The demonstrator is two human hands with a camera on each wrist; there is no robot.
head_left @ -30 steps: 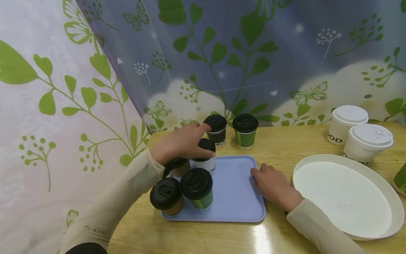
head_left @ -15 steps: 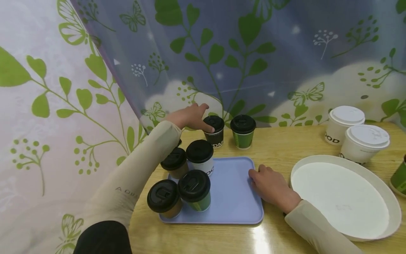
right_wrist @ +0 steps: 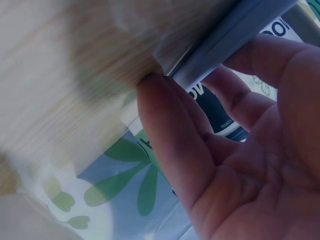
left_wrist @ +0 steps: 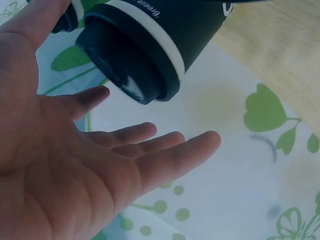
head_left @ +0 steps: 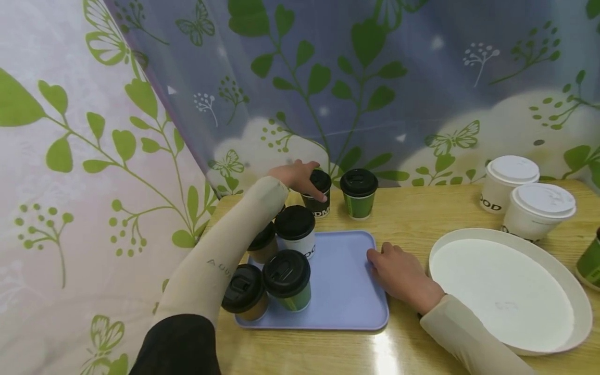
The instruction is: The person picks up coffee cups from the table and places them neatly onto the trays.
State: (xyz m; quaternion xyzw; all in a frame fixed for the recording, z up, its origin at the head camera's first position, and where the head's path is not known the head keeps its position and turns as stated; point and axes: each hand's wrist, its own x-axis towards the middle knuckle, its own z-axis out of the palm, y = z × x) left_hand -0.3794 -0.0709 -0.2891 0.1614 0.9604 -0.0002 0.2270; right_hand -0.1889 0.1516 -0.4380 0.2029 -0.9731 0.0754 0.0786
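Note:
My left hand [head_left: 297, 176] reaches to a black paper cup [head_left: 322, 208] with a black lid, standing behind the tray. In the left wrist view its fingers are spread beside the lid [left_wrist: 120, 60], apart from it. My right hand [head_left: 400, 273] pinches the right edge of the lilac tray [head_left: 342, 281]; the right wrist view shows thumb and fingers at the tray's rim [right_wrist: 230, 40]. On the tray's left half stand a white cup [head_left: 304, 245], a green cup [head_left: 298, 300] and two brown cups, the front one [head_left: 256, 310] partly behind the sleeve, all black-lidded.
A green cup [head_left: 360, 205] with a black lid stands right of the black one. A round white tray [head_left: 511, 302] lies at the right, with two white-lidded containers [head_left: 536, 213] behind it. Another green cup [head_left: 591, 263] is cut off at the right. A printed curtain [head_left: 365, 94] hangs behind the table.
My left hand has moved from over the white cup back to the black cup, swinging slightly right and down beside it. The right hand has stayed at the tray's edge.

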